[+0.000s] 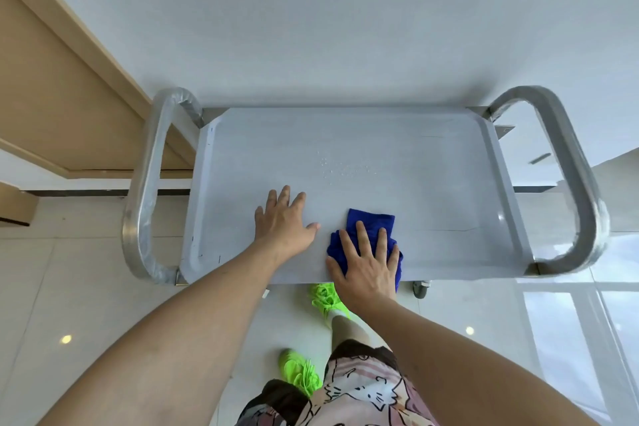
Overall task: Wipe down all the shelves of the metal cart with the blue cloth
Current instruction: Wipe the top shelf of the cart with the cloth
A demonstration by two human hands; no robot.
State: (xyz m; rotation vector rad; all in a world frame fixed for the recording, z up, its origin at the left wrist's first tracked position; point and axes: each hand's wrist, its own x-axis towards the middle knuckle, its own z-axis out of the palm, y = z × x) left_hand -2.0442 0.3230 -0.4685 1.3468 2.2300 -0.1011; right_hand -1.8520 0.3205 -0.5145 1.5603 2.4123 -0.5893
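While the cloth point(370, 235) sits bunched at the near edge of the cart's top shelf point(345, 149), we press it flat-fingered with our right hand point(366, 270), left hand point(281, 221) spread bare beside it; droplets point(342, 168) ahead remain, lower shelves unseen, probably untouched.

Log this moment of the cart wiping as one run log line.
step: wiping top shelf | right hand: flat on blue cloth | left hand: flat on shelf | water drops: unwiped

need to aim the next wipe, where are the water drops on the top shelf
In the head view, the water drops sit mid-shelf, beyond the blue cloth and the left hand.
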